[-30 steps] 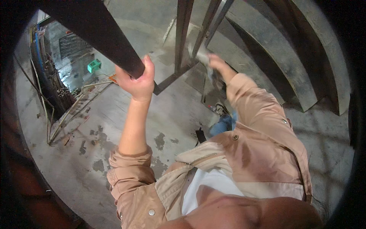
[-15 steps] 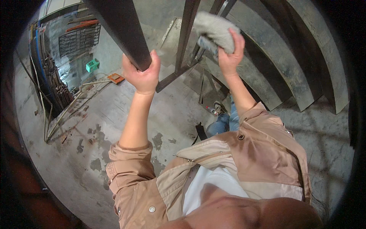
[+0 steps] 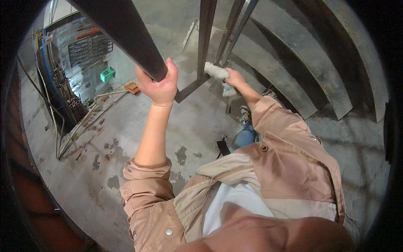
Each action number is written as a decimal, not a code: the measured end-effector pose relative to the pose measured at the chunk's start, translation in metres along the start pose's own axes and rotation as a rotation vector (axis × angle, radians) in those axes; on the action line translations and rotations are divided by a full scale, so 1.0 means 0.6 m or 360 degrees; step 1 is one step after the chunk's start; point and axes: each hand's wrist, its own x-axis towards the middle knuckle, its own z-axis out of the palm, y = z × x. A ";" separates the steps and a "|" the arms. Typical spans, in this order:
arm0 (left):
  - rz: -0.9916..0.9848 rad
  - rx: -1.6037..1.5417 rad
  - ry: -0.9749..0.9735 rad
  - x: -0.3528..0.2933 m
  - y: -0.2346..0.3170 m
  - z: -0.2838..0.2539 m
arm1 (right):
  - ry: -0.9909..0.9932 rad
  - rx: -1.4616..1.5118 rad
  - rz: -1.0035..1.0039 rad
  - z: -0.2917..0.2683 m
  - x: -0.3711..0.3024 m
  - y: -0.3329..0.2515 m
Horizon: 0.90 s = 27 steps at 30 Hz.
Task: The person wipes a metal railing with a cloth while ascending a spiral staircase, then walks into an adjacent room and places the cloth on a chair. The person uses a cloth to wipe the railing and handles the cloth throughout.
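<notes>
From my end of the feed, I can read no text, label, brand, number or sign anywhere in the head view.
</notes>
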 end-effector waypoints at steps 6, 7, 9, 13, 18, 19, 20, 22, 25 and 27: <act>0.0039 0.0124 -0.0016 0.000 0.029 -0.019 | 0.0939 0.0820 0.0067 -0.195 -0.063 -0.032; 0.0054 0.0164 -0.0044 0.001 0.035 -0.023 | 0.1311 0.1097 -0.0053 -0.232 -0.074 -0.052; 0.0063 0.0153 0.0007 0.003 0.044 -0.026 | 0.1653 0.1342 -0.0394 -0.310 -0.092 -0.090; 0.0060 0.0178 -0.0008 0.006 0.045 -0.017 | 0.2025 0.1269 -0.0853 -0.328 -0.096 -0.173; 0.0087 0.0257 -0.0014 -0.003 0.027 -0.006 | 0.0215 0.0173 0.0002 -0.144 -0.127 -0.113; 0.0091 0.0306 -0.0010 -0.004 0.023 -0.006 | 0.0083 -0.0134 -0.0137 -0.121 -0.146 -0.071; 0.0124 0.0288 0.0025 -0.006 0.020 -0.005 | 0.0165 -0.0066 -0.0201 -0.104 -0.164 -0.036; 0.0138 0.0254 0.0083 -0.006 0.014 -0.004 | 0.0262 0.0049 -0.0145 -0.109 -0.179 0.010; 0.0087 0.0250 0.0035 -0.002 0.012 -0.001 | 0.0364 0.0216 -0.0177 -0.175 -0.190 0.019; 0.0076 0.0255 0.0012 0.000 0.017 -0.003 | 0.0534 0.0114 -0.0177 -0.234 -0.199 -0.003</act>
